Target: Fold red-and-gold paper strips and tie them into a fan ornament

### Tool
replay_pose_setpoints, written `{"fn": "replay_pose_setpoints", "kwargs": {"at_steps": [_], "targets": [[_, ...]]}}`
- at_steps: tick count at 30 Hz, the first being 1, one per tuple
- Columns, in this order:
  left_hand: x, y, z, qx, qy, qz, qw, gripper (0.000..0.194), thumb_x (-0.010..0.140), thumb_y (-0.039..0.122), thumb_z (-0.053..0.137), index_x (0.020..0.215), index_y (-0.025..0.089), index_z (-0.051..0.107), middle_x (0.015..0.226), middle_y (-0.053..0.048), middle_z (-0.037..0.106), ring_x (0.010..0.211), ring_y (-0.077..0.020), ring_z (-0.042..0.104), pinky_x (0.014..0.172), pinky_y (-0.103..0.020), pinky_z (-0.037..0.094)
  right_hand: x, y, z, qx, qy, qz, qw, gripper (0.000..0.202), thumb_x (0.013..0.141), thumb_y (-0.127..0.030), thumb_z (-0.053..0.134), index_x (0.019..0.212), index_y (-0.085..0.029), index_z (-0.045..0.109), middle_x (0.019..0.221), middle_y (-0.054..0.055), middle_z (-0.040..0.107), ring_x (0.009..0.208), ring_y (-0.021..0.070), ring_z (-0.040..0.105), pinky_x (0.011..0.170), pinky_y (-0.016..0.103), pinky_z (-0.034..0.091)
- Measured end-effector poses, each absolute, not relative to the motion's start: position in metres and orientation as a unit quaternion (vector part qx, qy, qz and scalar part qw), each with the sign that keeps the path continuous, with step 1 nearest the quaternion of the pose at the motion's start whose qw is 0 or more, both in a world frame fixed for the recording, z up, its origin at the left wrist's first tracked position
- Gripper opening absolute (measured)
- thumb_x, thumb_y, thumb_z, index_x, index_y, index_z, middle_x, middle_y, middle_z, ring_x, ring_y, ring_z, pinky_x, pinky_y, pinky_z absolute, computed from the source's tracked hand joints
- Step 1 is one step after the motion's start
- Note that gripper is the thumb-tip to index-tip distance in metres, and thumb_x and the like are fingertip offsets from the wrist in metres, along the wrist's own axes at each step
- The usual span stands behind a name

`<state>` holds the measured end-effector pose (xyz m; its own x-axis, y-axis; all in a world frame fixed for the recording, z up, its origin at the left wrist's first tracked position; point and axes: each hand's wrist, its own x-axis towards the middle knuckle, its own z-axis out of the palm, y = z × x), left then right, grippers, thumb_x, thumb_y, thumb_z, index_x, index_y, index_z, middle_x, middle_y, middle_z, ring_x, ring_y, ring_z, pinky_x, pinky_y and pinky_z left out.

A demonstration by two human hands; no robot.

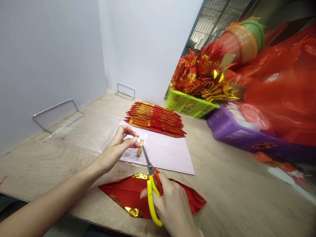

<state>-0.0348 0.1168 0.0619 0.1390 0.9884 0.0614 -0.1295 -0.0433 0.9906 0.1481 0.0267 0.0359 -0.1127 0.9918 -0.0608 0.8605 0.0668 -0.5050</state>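
Note:
My right hand (175, 204) grips a pair of scissors (154, 197) with yellow and orange handles, its narrow blades pointing away and almost closed. The blade tips meet a small gold-tan strip (140, 148) above a pale pink board (165, 151). Close by, my left hand (123, 141) has its thumb and fingers drawn together beside the strip; what they pinch, if anything, I cannot make out. Below the scissors lies a folded red paper piece (123, 189) with gold print, partly covered by my right hand. A stack of similar red and gold folded papers (155, 118) rests on the board's far side.
Clear plastic film (84, 131) spreads over the wooden table (222, 184) at left. Two metal wire stands (58, 107) stand by the white panels (49, 59). A lime basket (190, 103) of red and gold paper shapes and a purple basket (229, 128) sit at right.

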Motion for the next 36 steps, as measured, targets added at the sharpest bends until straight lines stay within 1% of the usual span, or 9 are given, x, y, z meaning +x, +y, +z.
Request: {"fn": "replay_pose_setpoints", "kwargs": {"at_steps": [4, 12, 16, 21, 25, 27, 30, 32, 36], "targets": [[-0.039, 0.122, 0.072, 0.57, 0.395, 0.411, 0.592, 0.041, 0.072, 0.026, 0.072, 0.098, 0.024, 0.04, 0.109, 0.0, 0.046, 0.073, -0.01, 0.062, 0.066, -0.028, 0.051, 0.153, 0.027, 0.042, -0.634, -0.754, 0.156, 0.071, 0.02, 0.084, -0.041, 0.061, 0.08, -0.022, 0.055, 0.068, 0.006, 0.071, 0.058, 0.0256, 0.066, 0.052, 0.029, 0.024], [-0.032, 0.127, 0.073, 0.615, 0.374, 0.391, 0.574, 0.045, 0.067, 0.016, 0.071, 0.098, 0.024, 0.04, 0.102, 0.002, 0.044, 0.065, -0.0059, 0.058, 0.058, -0.023, 0.048, 0.146, 0.025, 0.053, -0.638, -0.757, 0.143, 0.0, 0.016, 0.081, -0.033, 0.069, 0.084, -0.021, 0.059, 0.074, 0.005, 0.073, 0.066, 0.0262, 0.069, 0.053, 0.028, 0.032], [-0.032, 0.128, 0.069, 0.56, 0.409, 0.455, 0.559, 0.038, 0.071, 0.023, 0.07, 0.099, 0.023, 0.045, 0.105, 0.001, 0.049, 0.068, -0.008, 0.062, 0.069, -0.028, 0.051, 0.181, 0.037, 0.048, -0.635, -0.75, 0.183, 0.029, 0.012, 0.086, -0.033, 0.059, 0.088, -0.021, 0.061, 0.077, 0.005, 0.073, 0.07, 0.0237, 0.069, 0.058, 0.026, 0.039], [-0.041, 0.116, 0.07, 0.493, 0.466, 0.457, 0.575, 0.023, 0.081, 0.029, 0.062, 0.101, 0.023, 0.052, 0.116, -0.002, 0.055, 0.089, -0.0175, 0.068, 0.09, -0.037, 0.048, 0.28, 0.07, 0.032, -0.711, -0.687, 0.148, 0.026, 0.028, 0.085, -0.046, 0.055, 0.099, -0.023, 0.063, 0.093, 0.008, 0.073, 0.081, 0.0258, 0.069, 0.068, 0.03, 0.045], [-0.047, 0.099, 0.068, 0.421, 0.444, 0.487, 0.623, 0.028, 0.08, 0.035, 0.063, 0.103, 0.023, 0.053, 0.117, -0.003, 0.057, 0.091, -0.0209, 0.07, 0.094, -0.042, 0.047, 0.329, 0.082, 0.017, -0.725, -0.67, 0.158, 0.024, 0.033, 0.08, -0.035, 0.053, 0.108, -0.022, 0.063, 0.114, 0.01, 0.069, 0.102, 0.031, 0.065, 0.086, 0.041, 0.046], [-0.048, 0.089, 0.066, 0.406, 0.428, 0.497, 0.637, 0.031, 0.08, 0.038, 0.064, 0.104, 0.022, 0.053, 0.119, -0.004, 0.057, 0.095, -0.0229, 0.069, 0.096, -0.043, 0.046, 0.322, 0.078, 0.015, -0.723, -0.669, 0.156, 0.078, 0.033, 0.078, -0.033, 0.051, 0.106, -0.021, 0.065, 0.116, 0.011, 0.069, 0.106, 0.0319, 0.063, 0.09, 0.045, 0.045], [-0.045, 0.073, 0.062, 0.406, 0.437, 0.482, 0.641, 0.033, 0.082, 0.043, 0.063, 0.107, 0.024, 0.054, 0.126, -0.004, 0.055, 0.107, -0.0277, 0.065, 0.096, -0.043, 0.047, 0.267, 0.064, 0.022, -0.713, -0.64, 0.123, 0.259, 0.03, 0.082, -0.037, 0.046, 0.096, -0.02, 0.067, 0.104, 0.012, 0.071, 0.099, 0.0305, 0.064, 0.09, 0.046, 0.046], [-0.042, 0.062, 0.058, 0.417, 0.447, 0.47, 0.637, 0.032, 0.085, 0.044, 0.061, 0.11, 0.026, 0.056, 0.131, -0.005, 0.053, 0.116, -0.0295, 0.061, 0.096, -0.041, 0.048, 0.214, 0.053, 0.029, -0.678, -0.599, 0.201, 0.376, 0.03, 0.087, -0.042, 0.046, 0.094, -0.021, 0.067, 0.098, 0.01, 0.071, 0.092, 0.0255, 0.066, 0.083, 0.039, 0.05], [-0.039, 0.043, 0.05, 0.44, 0.423, 0.473, 0.635, 0.031, 0.091, 0.042, 0.055, 0.118, 0.027, 0.053, 0.132, -0.005, 0.055, 0.117, -0.0261, 0.06, 0.099, -0.039, 0.049, 0.131, 0.039, 0.037, -0.587, -0.57, 0.364, 0.445, 0.029, 0.092, -0.043, 0.048, 0.097, -0.022, 0.067, 0.094, 0.005, 0.071, 0.086, 0.0187, 0.066, 0.075, 0.03, 0.051]]}}
